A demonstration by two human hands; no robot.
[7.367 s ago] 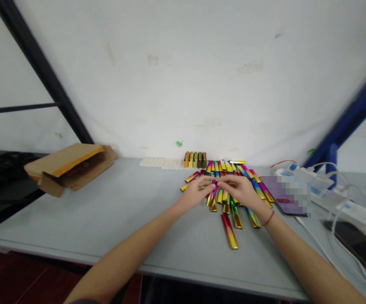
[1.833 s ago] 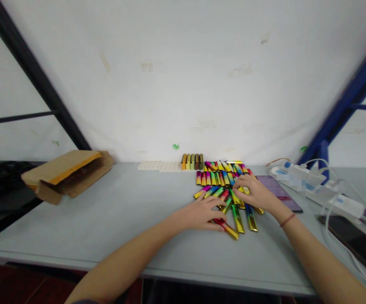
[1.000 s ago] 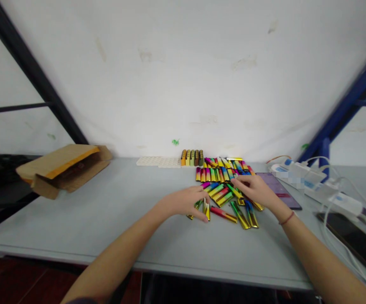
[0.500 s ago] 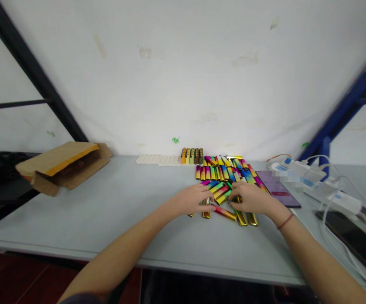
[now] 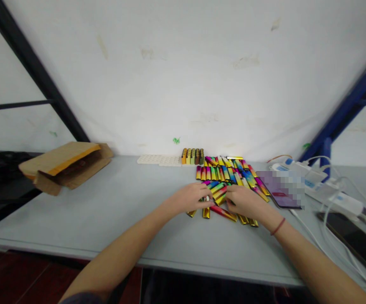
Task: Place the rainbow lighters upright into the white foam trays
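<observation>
Shiny rainbow-and-gold lighters (image 5: 219, 191) lie in a loose group between my hands, several of them side by side at a slant. My left hand (image 5: 193, 198) bends over the near left of this group, its fingers closing on a lighter that they partly cover. From the other side my right hand (image 5: 243, 200) reaches in, fingers curled on a lighter and mostly hidden from view. A red-and-gold lighter (image 5: 223, 213) lies slanted just in front of the hands, and gold ends of other lighters stick out beneath them.
Behind the hands are rows of lighters (image 5: 214, 173). A block of upright lighters (image 5: 192, 156) stands on a white perforated tray (image 5: 160, 160) by the wall. To the right are a tablet (image 5: 276, 190), a power strip (image 5: 344, 202) with cables, and a phone (image 5: 354, 236). An opened cardboard box (image 5: 65, 162) lies left.
My right hand has moved slightly left, closer to my left hand, uncovering lighters by the tablet. My left hand has shifted only a little over the group.
</observation>
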